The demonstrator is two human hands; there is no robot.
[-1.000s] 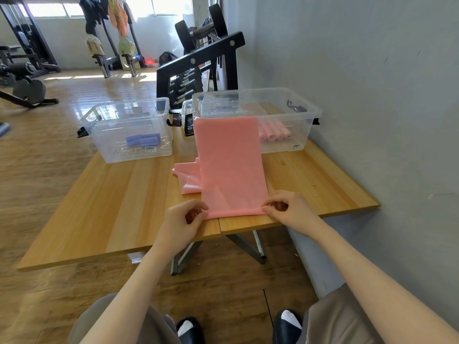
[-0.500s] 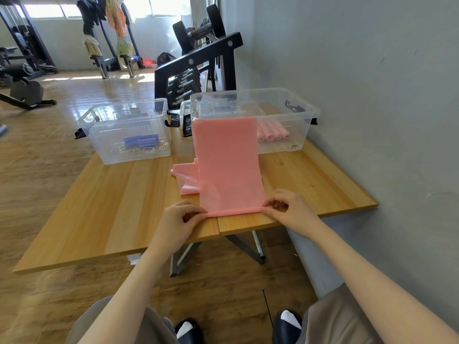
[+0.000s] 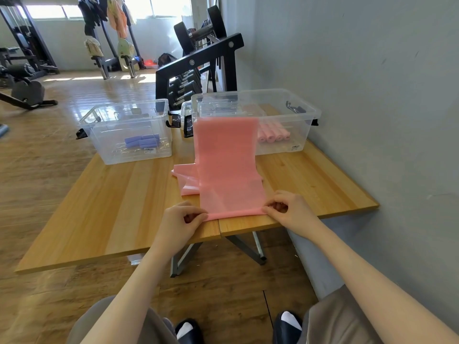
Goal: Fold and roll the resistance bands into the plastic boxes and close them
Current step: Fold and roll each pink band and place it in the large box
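A pink resistance band (image 3: 227,167) lies lengthwise on the wooden table (image 3: 104,207), its near end at the table's near edge and its far end draped up over the front rim of the right plastic box (image 3: 280,112). The near end of the band is turned into a narrow roll. The left hand (image 3: 180,223) pinches the left end of this roll between thumb and curled fingers; the right hand (image 3: 290,211) pinches the right end in the same way. Both hands rest at the table's near edge, on either side of the seam between the two table boards. A loose fold of pink band material (image 3: 185,180) lies flat on the table just left of the main strip, touching it. The right plastic box is open and holds a row of rolled pink bands (image 3: 273,135) visible through its front wall. The left plastic box (image 3: 129,130), also open, stands well apart to the left and holds rolled blue bands (image 3: 144,141). A black dumbbell rack (image 3: 198,68) stands behind the boxes against the grey wall (image 3: 360,83)
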